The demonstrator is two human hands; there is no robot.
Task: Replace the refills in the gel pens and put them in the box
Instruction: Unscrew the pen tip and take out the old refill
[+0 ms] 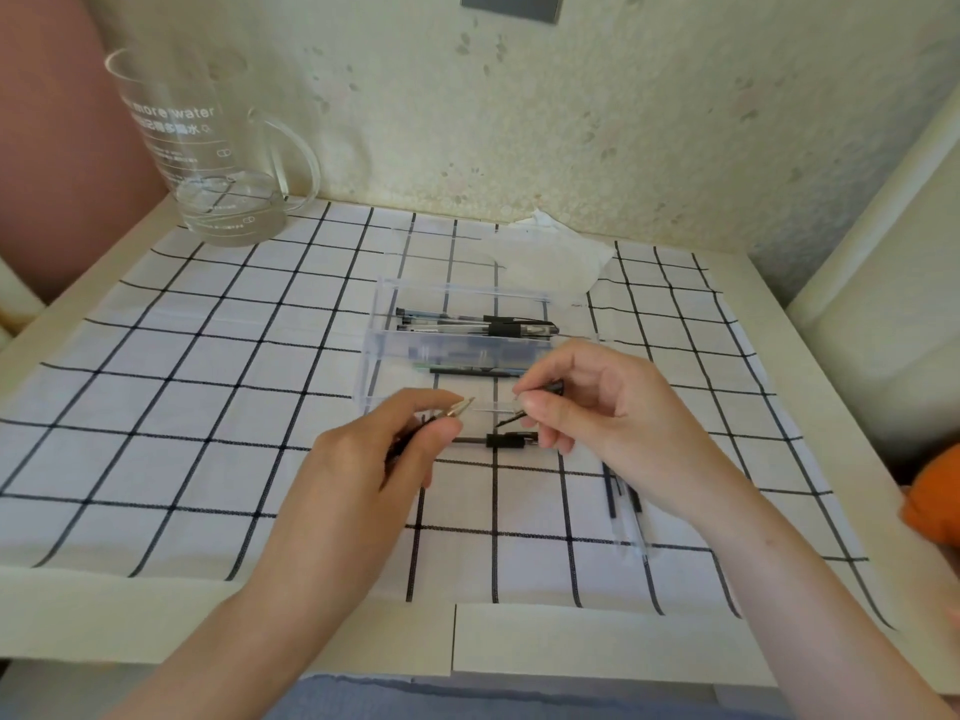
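My left hand (387, 449) pinches a metal pen tip cone (462, 407) and also holds a dark pen part lower in its fingers. My right hand (587, 402) grips a clear pen barrel with a refill (511, 419) whose dark point sticks out toward the left hand. The two hands are a short gap apart. A clear plastic box (457, 350) sits just behind them with several assembled gel pens (478, 324) inside. A pen cap part (511, 440) lies on the cloth under my hands. Loose refills (621, 504) lie to the right, near my right wrist.
A white cloth with a dark grid (208, 387) covers the table. A glass jug (218, 153) with a little water stands at the back left. A crumpled tissue (556, 252) lies behind the box. An orange object (935, 501) sits at the right edge.
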